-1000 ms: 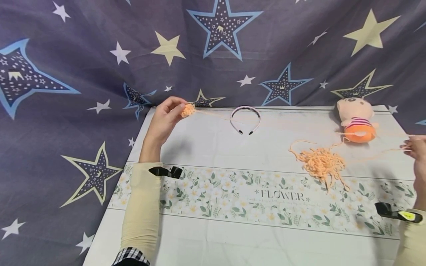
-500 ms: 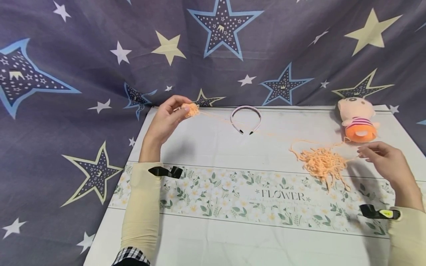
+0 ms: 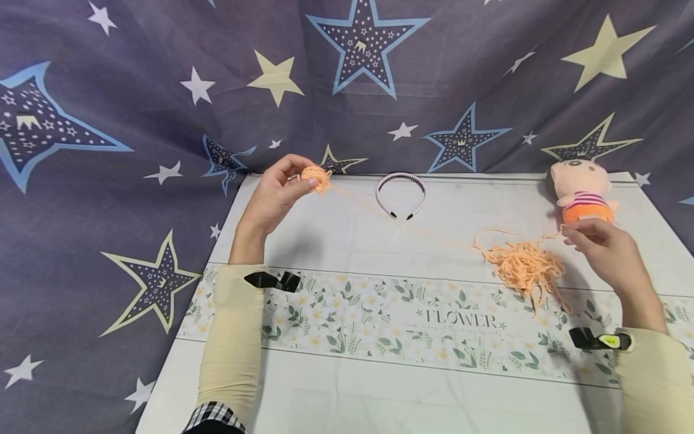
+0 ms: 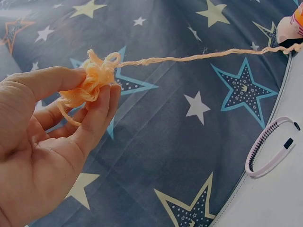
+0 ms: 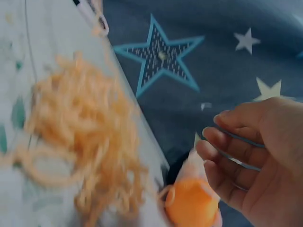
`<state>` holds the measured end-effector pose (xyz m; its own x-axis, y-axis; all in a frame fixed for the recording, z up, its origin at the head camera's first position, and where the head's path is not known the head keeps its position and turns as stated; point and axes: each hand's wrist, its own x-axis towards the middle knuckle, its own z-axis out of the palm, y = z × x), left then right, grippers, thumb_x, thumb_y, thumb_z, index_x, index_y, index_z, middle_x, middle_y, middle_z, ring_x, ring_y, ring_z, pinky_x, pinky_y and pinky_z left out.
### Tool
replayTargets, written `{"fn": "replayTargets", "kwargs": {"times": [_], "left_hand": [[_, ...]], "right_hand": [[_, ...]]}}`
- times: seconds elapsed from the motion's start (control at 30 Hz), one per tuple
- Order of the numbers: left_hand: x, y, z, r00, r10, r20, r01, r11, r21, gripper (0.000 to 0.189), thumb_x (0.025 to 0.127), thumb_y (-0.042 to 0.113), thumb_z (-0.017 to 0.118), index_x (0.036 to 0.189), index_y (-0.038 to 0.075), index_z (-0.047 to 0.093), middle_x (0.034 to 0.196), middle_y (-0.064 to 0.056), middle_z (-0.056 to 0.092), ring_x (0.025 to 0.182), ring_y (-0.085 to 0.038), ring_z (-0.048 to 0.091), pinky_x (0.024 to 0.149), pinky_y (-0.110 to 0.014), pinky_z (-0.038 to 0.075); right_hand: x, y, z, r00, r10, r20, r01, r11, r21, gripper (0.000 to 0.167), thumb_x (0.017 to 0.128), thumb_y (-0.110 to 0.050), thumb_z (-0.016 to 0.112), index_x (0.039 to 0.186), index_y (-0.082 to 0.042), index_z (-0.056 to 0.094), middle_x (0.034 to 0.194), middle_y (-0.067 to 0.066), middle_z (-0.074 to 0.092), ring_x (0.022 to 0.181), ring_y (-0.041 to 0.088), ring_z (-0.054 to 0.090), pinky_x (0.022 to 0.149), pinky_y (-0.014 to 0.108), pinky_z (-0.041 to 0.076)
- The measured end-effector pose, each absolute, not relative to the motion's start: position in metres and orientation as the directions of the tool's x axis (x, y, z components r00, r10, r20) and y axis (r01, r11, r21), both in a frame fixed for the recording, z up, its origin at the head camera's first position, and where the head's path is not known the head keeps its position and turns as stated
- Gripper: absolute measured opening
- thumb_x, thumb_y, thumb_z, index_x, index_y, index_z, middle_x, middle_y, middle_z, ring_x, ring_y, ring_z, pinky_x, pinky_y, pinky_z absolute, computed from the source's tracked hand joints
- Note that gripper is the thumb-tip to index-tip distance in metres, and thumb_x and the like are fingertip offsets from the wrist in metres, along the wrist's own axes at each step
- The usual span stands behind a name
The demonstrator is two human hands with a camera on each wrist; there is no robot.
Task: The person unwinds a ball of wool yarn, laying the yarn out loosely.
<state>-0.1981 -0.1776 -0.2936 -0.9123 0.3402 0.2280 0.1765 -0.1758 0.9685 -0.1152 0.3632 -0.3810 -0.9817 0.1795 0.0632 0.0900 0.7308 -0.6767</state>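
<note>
My left hand (image 3: 273, 198) pinches a small ball of orange yarn (image 4: 97, 80) between thumb and fingers, raised near the table's back left. From it a thin strand of yarn (image 4: 189, 58) runs off to the right, stretched in the left wrist view and faint in the head view. A loose, tangled pile of the same orange yarn (image 3: 526, 265) lies on the right of the table. My right hand (image 3: 612, 250) hovers just right of this pile, in front of a plush toy (image 3: 580, 179). In the right wrist view its fingers (image 5: 248, 156) are loosely bent, with nothing visible between them.
A pale pink headband (image 3: 378, 193) with dark tips lies at the middle of the table's back edge. The plush toy leans by a dark star-print curtain (image 3: 461, 72) behind the table. A floral printed band (image 3: 379, 319) crosses the white table cover (image 3: 434, 398).
My right hand has come in leftward from the right edge toward the pile; strands near it earlier no longer show in its fingers. My left hand has shifted slightly right with the yarn ball.
</note>
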Motion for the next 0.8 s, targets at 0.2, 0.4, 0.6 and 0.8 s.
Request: {"fn": "replayTargets", "kwargs": {"times": [0.2,0.4,0.6,0.8], "left_hand": [[-0.196,-0.170,-0.293,-0.894,0.373,0.248,0.192,-0.181,0.965,0.022,0.089,-0.008,0.059,0.105,0.007,0.059,0.101,-0.005,0.061,0.086,-0.013,0.062,0.079,-0.023,0.054],[-0.195,-0.164,-0.293,-0.883,0.397,0.251,0.195,-0.176,0.965,0.021,0.090,-0.008,0.058,0.104,0.007,0.059,0.101,-0.005,0.062,0.085,-0.013,0.063,0.080,-0.025,0.055],[-0.195,-0.161,-0.294,-0.881,0.411,0.236,0.197,-0.136,0.971,0.018,0.091,-0.005,0.058,0.104,0.008,0.059,0.101,-0.004,0.062,0.086,-0.013,0.064,0.081,-0.027,0.056],[-0.194,-0.157,-0.295,-0.879,0.422,0.221,0.191,-0.112,0.975,0.018,0.091,-0.005,0.058,0.103,0.008,0.058,0.102,-0.004,0.061,0.085,-0.013,0.065,0.081,-0.027,0.056]], "right_hand": [[-0.126,0.323,-0.363,-0.971,0.104,0.217,-0.083,0.702,-0.708,0.030,0.096,-0.028,0.058,0.114,-0.004,0.063,0.085,-0.028,0.057,0.075,-0.014,0.053,0.062,0.008,0.041],[-0.141,0.263,-0.347,-0.957,-0.006,0.290,-0.234,0.609,-0.758,0.023,0.094,-0.019,0.063,0.110,-0.003,0.064,0.091,-0.023,0.062,0.080,-0.010,0.057,0.070,0.005,0.045],[-0.154,0.205,-0.341,-0.917,-0.135,0.375,-0.390,0.500,-0.773,0.020,0.091,-0.009,0.065,0.109,-0.001,0.065,0.103,0.013,0.068,0.081,-0.004,0.059,0.075,0.008,0.048],[-0.160,0.153,-0.344,-0.878,-0.268,0.397,-0.478,0.439,-0.760,0.020,0.091,-0.012,0.065,0.110,-0.005,0.066,0.100,0.010,0.070,0.084,0.007,0.061,0.077,0.015,0.050]]}}
